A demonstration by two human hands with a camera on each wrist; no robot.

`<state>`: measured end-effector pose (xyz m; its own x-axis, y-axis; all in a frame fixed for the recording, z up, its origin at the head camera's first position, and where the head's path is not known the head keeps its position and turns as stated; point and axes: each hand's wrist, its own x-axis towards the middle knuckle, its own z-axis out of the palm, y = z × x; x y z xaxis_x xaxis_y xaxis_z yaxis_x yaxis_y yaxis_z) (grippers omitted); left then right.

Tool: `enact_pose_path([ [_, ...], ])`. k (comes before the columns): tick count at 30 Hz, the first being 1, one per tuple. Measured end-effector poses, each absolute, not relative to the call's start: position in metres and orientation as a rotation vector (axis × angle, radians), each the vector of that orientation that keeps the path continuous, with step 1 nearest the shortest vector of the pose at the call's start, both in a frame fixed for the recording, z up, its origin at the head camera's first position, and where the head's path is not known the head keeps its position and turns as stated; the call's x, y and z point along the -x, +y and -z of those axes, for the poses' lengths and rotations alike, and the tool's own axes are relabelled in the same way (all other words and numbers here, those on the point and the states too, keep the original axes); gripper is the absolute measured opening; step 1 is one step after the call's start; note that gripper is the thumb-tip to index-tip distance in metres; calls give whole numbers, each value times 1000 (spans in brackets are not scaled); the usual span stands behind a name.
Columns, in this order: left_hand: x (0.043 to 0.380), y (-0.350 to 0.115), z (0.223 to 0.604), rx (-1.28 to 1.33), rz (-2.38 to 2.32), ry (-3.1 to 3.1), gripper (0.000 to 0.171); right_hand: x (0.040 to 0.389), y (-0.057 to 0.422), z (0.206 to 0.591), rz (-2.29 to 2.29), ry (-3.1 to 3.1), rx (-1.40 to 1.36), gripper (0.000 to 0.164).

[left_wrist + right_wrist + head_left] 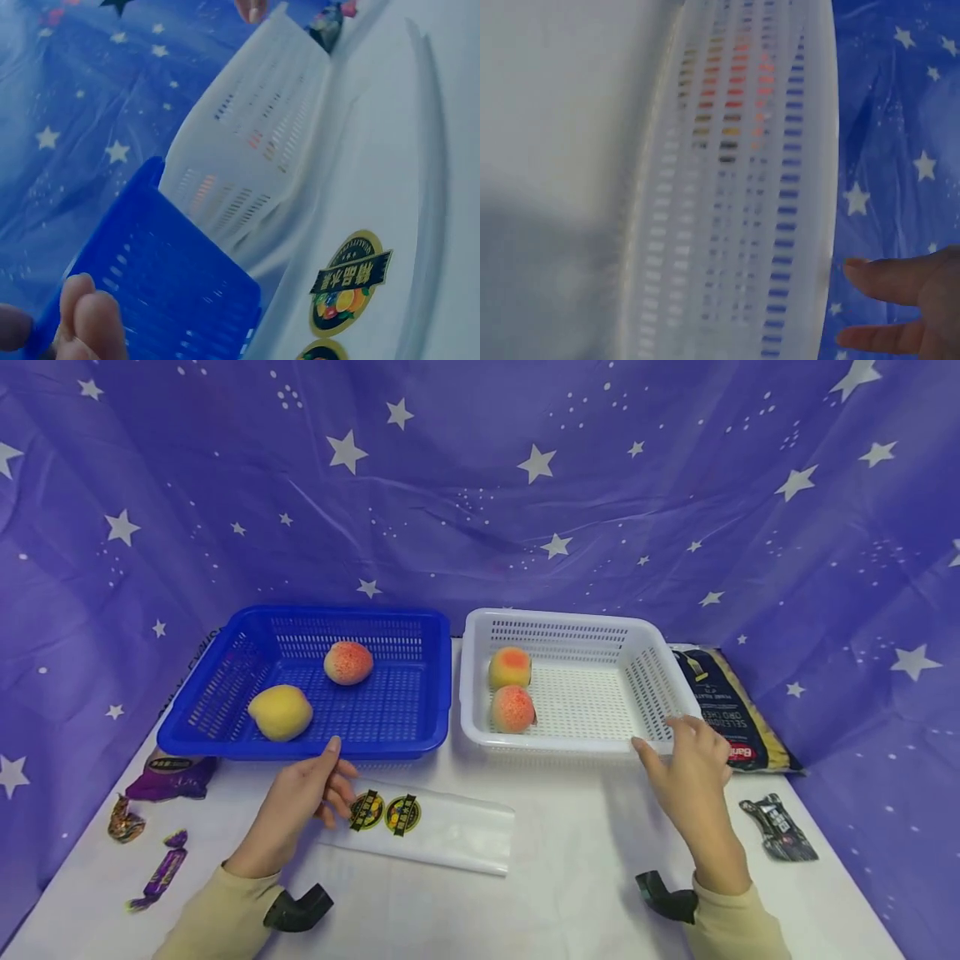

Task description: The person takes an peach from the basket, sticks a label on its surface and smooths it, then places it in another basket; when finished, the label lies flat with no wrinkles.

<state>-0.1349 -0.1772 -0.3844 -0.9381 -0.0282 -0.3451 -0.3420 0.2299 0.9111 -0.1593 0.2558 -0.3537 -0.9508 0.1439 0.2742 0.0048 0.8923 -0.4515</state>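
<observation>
My left hand (303, 802) hovers by the front rim of the blue basket (408, 747), fingers loosely bent and holding nothing; its thumb tip overlaps the rim in the head view. Inside that basket lie a yellow lemon-like fruit (281, 712) and a red-speckled peach (348, 662). At the front right corner of the white basket (555, 743) is my right hand (693, 777), thumb and fingers spread over the corner with no object gripped. Two fruits rest at the left inside the white basket: a yellow one with a red patch (510, 668) and a reddish peach (513, 709).
A folded clear plastic bag (457, 831) with round fruit labels lies in front of the baskets. Purple and brown wrapped sweets (161, 872) sit at the left. On the right are a dark pasta bag (738, 718) and a small black packet (780, 831). A starry purple cloth surrounds the table.
</observation>
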Motion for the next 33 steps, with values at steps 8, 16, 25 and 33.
enact_pose_path([
  [8, 139, -189, 403, 334, -2114, 1971, 68, 177, 172, 328, -767, -2564, -520, 37],
  [16, 151, -198, 444, 223, -2206, 2002, 64, 226, 62, 294, -734, -2710, -935, 33],
  [25, 166, -204, 481, 312, -2248, 1998, 61, 307, -51, 305, -536, -3048, -1135, 33],
  [33, 151, -194, 454, 288, -2175, 2107, 63, 347, -94, 333, -183, -3251, -1075, 46],
])
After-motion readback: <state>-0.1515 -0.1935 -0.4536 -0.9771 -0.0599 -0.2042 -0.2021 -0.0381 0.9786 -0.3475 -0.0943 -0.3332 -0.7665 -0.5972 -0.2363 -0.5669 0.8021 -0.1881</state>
